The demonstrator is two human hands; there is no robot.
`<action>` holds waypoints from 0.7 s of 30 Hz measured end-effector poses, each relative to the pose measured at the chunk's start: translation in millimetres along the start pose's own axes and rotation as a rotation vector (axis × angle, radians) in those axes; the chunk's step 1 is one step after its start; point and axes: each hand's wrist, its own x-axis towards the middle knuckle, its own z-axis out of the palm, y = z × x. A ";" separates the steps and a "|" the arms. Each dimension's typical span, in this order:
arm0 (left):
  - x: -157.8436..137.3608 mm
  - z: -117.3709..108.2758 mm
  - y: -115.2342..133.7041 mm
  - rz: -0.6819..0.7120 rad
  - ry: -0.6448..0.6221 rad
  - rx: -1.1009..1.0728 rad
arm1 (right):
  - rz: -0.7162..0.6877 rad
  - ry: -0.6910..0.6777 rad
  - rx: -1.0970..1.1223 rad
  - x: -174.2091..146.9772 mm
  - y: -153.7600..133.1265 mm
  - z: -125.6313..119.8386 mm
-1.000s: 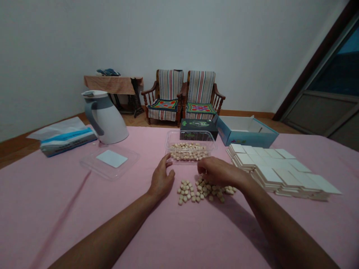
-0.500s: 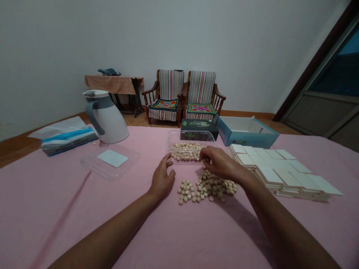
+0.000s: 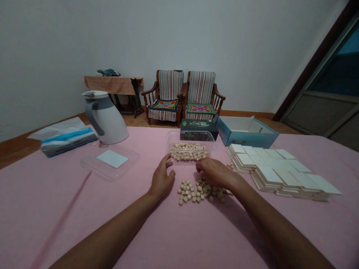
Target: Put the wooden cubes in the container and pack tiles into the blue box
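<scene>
Small pale wooden cubes [image 3: 186, 192] lie loose in a pile on the pink cloth, many of them beneath my right hand. Behind them stands a clear plastic box [image 3: 190, 161] holding a layer of similar cubes. My left hand [image 3: 163, 178] rests at the box's front left corner, thumb and fingers apart, with nothing in it. Over the back of the pile, just in front of the box's right side, is my right hand [image 3: 214, 172]. Its fingers curl down and are closed; whatever is between the fingertips is hidden.
White square tiles [image 3: 269, 164] are stacked at right. A blue open box [image 3: 246, 138] and a black box [image 3: 199, 129] stand behind. To the left are a clear lid [image 3: 131, 158] with a white card [image 3: 112, 158], a white-grey jug [image 3: 112, 125] and a tissue pack [image 3: 70, 140].
My right hand has come slightly down and nearer, from the box's front right corner to over the back of the cube pile. My left hand has stayed in place.
</scene>
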 end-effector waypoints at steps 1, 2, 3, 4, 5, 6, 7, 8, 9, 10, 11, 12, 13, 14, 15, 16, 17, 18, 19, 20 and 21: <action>-0.2 -0.1 0.3 -0.001 0.001 0.004 | 0.000 -0.021 -0.031 1.0 -1.4 0.6; -0.3 -0.3 0.8 -0.004 0.001 0.010 | -0.001 -0.045 -0.053 2.1 -2.7 1.0; -0.4 -0.4 1.6 -0.009 0.001 0.015 | 0.002 -0.063 -0.065 3.2 -3.9 1.4; -0.5 -0.6 2.4 -0.014 0.000 0.021 | 0.007 -0.073 -0.071 4.4 -5.0 2.1; -0.4 -0.8 3.3 -0.018 -0.002 0.026 | 0.018 -0.079 -0.075 5.6 -5.9 3.1; -0.3 -1.0 4.0 -0.020 -0.005 0.028 | 0.027 -0.075 -0.079 6.8 -6.8 4.6; -0.1 -1.0 4.5 -0.020 -0.007 0.029 | 0.035 -0.068 -0.083 7.8 -7.6 6.4; 0.1 -1.0 4.7 -0.020 -0.009 0.029 | 0.036 -0.058 -0.084 8.7 -8.3 8.3; 0.3 -0.9 4.5 -0.019 -0.008 0.028 | 0.032 -0.046 -0.083 9.2 -8.8 10.1; 0.5 -0.7 4.2 -0.018 -0.007 0.028 | 0.028 -0.037 -0.080 9.3 -9.1 11.4; 0.6 -0.5 3.7 -0.017 -0.005 0.030 | 0.027 -0.034 -0.075 9.0 -9.0 12.1; 0.7 -0.2 3.1 -0.015 -0.003 0.032 | 0.027 -0.036 -0.064 8.2 -8.3 11.7; 0.7 0.0 2.6 -0.013 -0.002 0.034 | 0.030 -0.039 -0.045 7.0 -7.1 10.3; 0.5 0.1 2.1 -0.011 -0.003 0.034 | 0.031 -0.030 -0.017 5.6 -5.2 7.9; 0.4 0.2 1.7 -0.007 -0.003 0.035 | 0.028 -0.004 0.020 4.1 -2.8 4.6; 0.2 0.2 1.5 -0.004 -0.005 0.034 | 0.019 0.043 0.063 2.8 0.1 0.7; 0.0 0.1 1.3 -0.002 -0.006 0.034 | 0.009 0.115 0.107 2.0 3.3 -3.3; 0.0 -0.1 1.3 -0.002 -0.008 0.034 | 0.008 0.214 0.145 1.6 6.5 -7.1; 0.0 -0.3 1.3 -0.003 -0.009 0.034 | 0.016 0.330 0.178 1.8 9.4 -10.4; 0.0 -0.4 1.2 -0.006 -0.009 0.032 | 0.028 0.453 0.208 2.4 12.0 -13.0; 0.1 -0.5 1.2 -0.010 -0.008 0.029 | 0.043 0.568 0.237 3.3 13.9 -14.7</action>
